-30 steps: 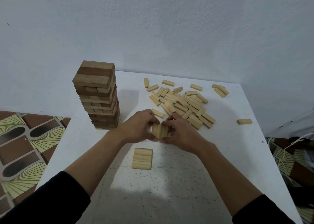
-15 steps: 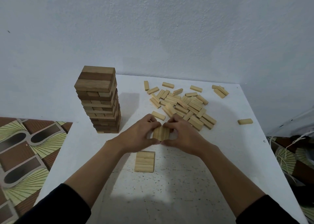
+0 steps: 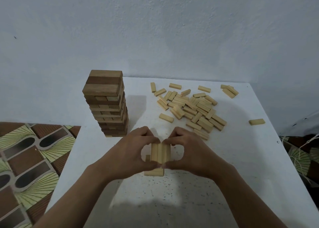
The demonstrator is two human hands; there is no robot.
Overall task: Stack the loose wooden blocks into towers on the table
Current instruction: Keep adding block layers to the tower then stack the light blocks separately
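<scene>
With the left hand (image 3: 131,156) and right hand (image 3: 188,156) pinching the three-block row (image 3: 160,152) together, the person should lower it squarely, crosswise, onto the base layer (image 3: 153,172).

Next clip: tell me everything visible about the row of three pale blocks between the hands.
The row of three blocks is pale, bare-looking wood: three equal rectangular bars side by side, long sides touching, lengths running away from the camera. The left hand and right hand hold it, fingers curled over its far end, thumbs meeting at its near end. It is directly over a bottom layer of like blocks laid crosswise on the white table; whether it rests on that layer cannot be told.
</scene>
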